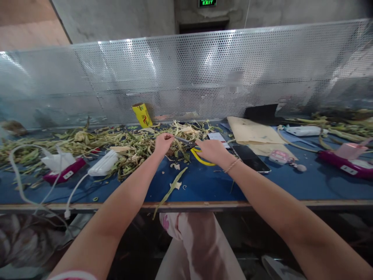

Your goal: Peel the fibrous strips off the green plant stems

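I count one pair of yellow-handled scissors (pixel 194 154), and it is in my right hand (pixel 212 151), near the middle of the surface (pixel 204 182). That hand is closed through the yellow loops, and the blades point left toward my left hand (pixel 163 143). The left hand's fingers are pinched narrowly on a pale stalk (pixel 171 136), just beside the blade tips. I cannot tell whether the blades touch the stalk. The two hands are near each other but not touching.

One wide pile of dried green trimmings (pixel 128 146) runs along the far edge, from the left corner to behind the hands. One long green strip (pixel 171 186) lies below the hands and hangs over the near edge.

There are two magenta devices: one (pixel 64 173) toward the left with white tissue on it, and the other (pixel 345 162) by the right edge. There are two white packs: one (pixel 103 163) left of the hands and the other (pixel 303 130) far right. One dark phone (pixel 251 158) lies just right of my right wrist. One brown envelope (pixel 253 132) lies behind it, and one yellow packet (pixel 142 114) leans against the mesh screen (pixel 186 70).
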Motion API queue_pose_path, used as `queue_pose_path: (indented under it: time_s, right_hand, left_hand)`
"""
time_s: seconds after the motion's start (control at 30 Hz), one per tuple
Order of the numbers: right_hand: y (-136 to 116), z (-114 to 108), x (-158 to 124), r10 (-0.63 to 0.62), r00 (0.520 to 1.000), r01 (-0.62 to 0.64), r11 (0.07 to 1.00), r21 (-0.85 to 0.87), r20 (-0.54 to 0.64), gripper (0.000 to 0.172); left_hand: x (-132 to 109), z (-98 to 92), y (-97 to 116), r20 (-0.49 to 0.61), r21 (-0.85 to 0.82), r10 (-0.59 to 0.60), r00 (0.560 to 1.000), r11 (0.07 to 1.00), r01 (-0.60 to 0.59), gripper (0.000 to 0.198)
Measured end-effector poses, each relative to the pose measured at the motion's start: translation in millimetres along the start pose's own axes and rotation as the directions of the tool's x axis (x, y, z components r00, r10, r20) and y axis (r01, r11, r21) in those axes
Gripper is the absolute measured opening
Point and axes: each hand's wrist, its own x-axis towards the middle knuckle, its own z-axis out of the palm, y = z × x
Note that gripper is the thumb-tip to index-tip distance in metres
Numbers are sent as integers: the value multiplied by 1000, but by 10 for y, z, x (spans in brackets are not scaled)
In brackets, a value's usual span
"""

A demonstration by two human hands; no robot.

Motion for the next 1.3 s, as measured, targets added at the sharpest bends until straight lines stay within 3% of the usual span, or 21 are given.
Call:
queue_pose_path:
  time_s: [0.13, 0.23, 0.37, 0.5, 0.73, 0.93, 1.03, 1.17, 1.3]
  right_hand:
    - [5, 18, 8, 35, 998, -34, 999, 29, -43, 38]
    - [3, 31, 14, 54, 990, -49, 998, 43, -134, 42]
    - [6, 43, 9, -16, 970, 19, 1000, 11, -241, 46]
    - [21, 49, -8, -101, 957, 102, 995, -14, -271, 47]
    - [72, 130, 16, -141, 977, 154, 986, 71, -159, 49]
    - [63, 54, -74, -94, 994, 86, 989, 120, 63, 44]
    - [96, -53, -133, -163, 962, 124, 976, 180, 219, 30]
    - [168, -108, -103, -66, 993, 36, 959, 283, 96, 27]
    - [145, -19, 19, 62, 979, 28, 903, 428, -197, 24]
  left_hand:
    - [27, -5, -10, -62, -27, 9, 998, 1000, -11, 8]
    - [80, -48, -12, -194, -132, 4, 981, 991, -31, 8]
    - [161, -147, 9, -396, -232, -13, 918, 969, -87, 6]
    - [174, -205, 59, -458, -229, -3, 889, 967, -115, 6]
    - [103, -152, 120, -330, -231, 38, 943, 966, -120, 10]
    - [62, -95, 124, -174, -232, 44, 984, 969, -84, 12]
    - [44, -76, 124, -126, -239, 28, 992, 969, -57, 13]
    - [20, -35, 117, -34, -262, 3, 999, 965, -12, 12]
    - [-63, 37, 156, 99, -319, -45, 994, 945, 75, 12]
